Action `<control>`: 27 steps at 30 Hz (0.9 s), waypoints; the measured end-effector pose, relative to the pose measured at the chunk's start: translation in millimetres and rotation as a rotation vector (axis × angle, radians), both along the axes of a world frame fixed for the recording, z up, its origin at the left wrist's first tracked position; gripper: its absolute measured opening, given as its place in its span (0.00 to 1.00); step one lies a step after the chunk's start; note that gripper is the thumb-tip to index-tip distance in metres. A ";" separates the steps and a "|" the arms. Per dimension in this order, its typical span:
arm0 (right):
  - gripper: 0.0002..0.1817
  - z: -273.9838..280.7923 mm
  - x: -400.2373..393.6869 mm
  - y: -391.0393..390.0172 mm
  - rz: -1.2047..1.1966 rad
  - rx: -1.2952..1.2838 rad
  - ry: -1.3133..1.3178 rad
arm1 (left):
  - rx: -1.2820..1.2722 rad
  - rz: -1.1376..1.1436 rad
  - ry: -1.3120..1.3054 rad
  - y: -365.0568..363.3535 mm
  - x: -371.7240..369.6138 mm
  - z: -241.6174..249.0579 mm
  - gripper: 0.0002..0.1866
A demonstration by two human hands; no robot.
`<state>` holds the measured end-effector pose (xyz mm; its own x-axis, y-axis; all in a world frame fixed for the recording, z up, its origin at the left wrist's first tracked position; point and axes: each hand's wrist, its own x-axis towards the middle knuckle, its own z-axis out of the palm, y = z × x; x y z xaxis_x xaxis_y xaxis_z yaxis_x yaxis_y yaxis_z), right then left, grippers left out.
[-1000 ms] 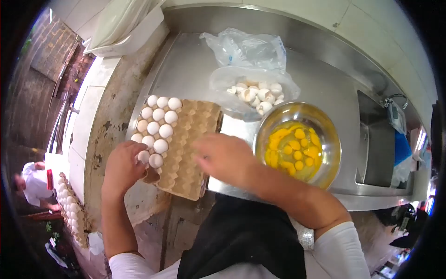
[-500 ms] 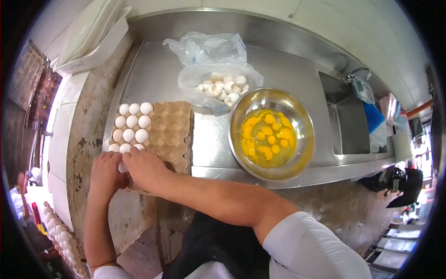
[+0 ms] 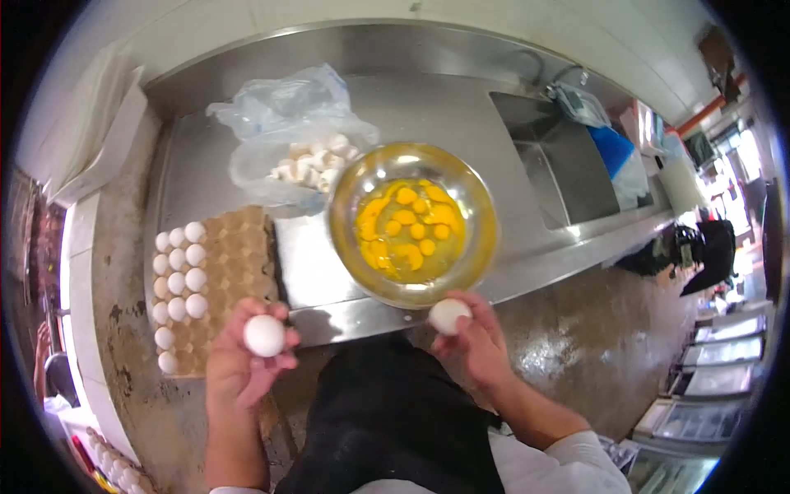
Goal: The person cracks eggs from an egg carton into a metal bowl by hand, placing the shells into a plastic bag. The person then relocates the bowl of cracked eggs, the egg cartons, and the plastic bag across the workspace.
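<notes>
A stainless steel counter (image 3: 329, 272) runs along a tiled wall, and at its front edge stands a metal bowl (image 3: 341, 206) already holding many broken yolks. Left of the bowl lies a cardboard egg tray (image 3: 243, 255), its far-left columns filled with white eggs, the cells nearest the bowl empty. Behind the bowl, a clear plastic bag (image 3: 271, 115) holds spent shells, seemingly kept within reach for discards. To the bowl's right a sink (image 3: 559, 165) is sunk into the counter. Just in front of the bowl's rim, the right hand (image 3: 477, 342) grips a white egg (image 3: 449, 315) in its fingertips, wrist bent upward. Front-left of the bowl, the left hand (image 3: 240, 362) cups a second egg (image 3: 264, 335), palm up, fingers curled around it.
</notes>
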<state>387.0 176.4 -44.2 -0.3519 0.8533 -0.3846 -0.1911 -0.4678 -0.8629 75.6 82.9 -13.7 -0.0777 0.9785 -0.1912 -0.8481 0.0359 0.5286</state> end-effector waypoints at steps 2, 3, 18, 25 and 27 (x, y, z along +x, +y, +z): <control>0.22 -45.4 39.3 -0.1 -0.165 0.301 -0.278 | -0.170 -0.014 -0.152 25.8 33.2 11.1 0.21; 0.25 -62.3 54.9 1.8 -0.296 0.607 -0.550 | -0.179 -0.033 -0.156 34.3 39.7 5.3 0.21; 0.26 -109.2 106.6 29.9 -0.281 0.849 -1.031 | -0.236 -0.291 0.376 88.9 78.3 -27.5 0.20; 0.29 -25.7 67.6 60.0 -0.160 -0.104 0.161 | 0.090 -0.369 1.128 129.2 114.8 -4.4 0.23; 0.30 -6.4 47.8 70.4 -0.091 -0.120 0.137 | 0.351 -0.305 1.373 148.3 127.2 -0.5 0.23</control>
